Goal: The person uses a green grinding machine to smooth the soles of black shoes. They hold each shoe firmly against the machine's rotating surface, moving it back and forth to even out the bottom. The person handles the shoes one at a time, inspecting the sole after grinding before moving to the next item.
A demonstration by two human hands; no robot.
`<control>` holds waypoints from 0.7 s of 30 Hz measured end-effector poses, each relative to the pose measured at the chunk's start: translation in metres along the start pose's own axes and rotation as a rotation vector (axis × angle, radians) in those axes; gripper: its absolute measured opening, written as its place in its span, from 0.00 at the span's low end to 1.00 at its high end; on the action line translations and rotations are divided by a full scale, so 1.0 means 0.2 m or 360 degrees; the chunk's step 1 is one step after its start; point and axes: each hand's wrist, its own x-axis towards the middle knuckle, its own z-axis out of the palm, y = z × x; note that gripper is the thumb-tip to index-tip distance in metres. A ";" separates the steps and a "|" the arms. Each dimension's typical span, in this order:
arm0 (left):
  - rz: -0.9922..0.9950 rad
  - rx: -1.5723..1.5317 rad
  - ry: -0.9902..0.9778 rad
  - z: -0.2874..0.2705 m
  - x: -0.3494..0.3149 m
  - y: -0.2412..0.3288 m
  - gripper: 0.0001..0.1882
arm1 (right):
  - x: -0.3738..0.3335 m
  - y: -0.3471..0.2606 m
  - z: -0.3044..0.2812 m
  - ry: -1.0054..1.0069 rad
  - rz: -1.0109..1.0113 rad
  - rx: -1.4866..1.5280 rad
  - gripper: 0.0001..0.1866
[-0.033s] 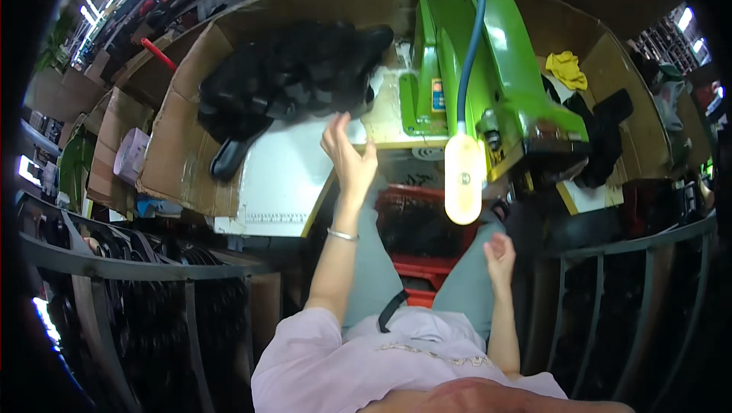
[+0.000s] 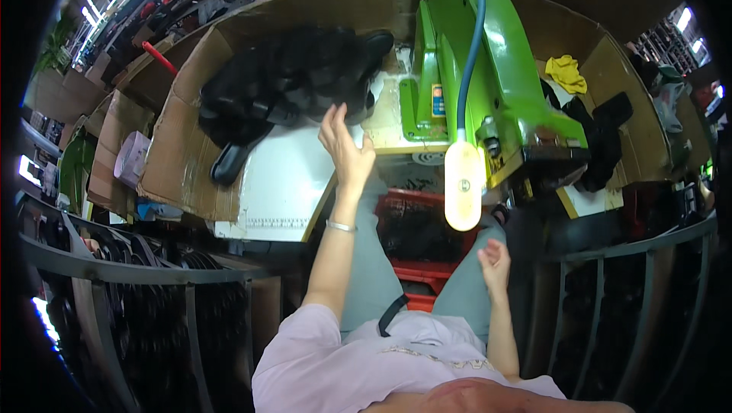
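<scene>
My left hand [image 2: 347, 154] is stretched over the work surface with its fingers apart and holds nothing. Just beyond its fingertips, a heap of glossy black pieces [image 2: 282, 81] lies on a white board [image 2: 282, 177]; their exact kind is hard to make out. One long, flat black piece [image 2: 231, 161] sticks out at the heap's near left. Above my right thigh, my right hand [image 2: 496, 264] is loosely curled, thumb apart from the fingers, with nothing visible in it. To the right of my left hand stands a green machine [image 2: 503, 70] with a lit oblong lamp [image 2: 463, 200].
A cut-open cardboard box [image 2: 183, 135] walls the work surface. A yellow cloth [image 2: 566, 74] and more black pieces [image 2: 606, 135] lie right of the machine. Below, between my knees, is a red crate [image 2: 423, 272]. Metal rails [image 2: 152, 270] flank me on both sides.
My left hand has shifted slightly left and away from me, toward the black heap. My right hand has moved a little left. The view has tilted slightly.
</scene>
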 end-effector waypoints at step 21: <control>-0.1590 -0.2067 -0.0537 -0.54 -0.61 0.54 0.17 | -0.12 -0.27 0.11 -0.1072 0.0080 0.1350 0.44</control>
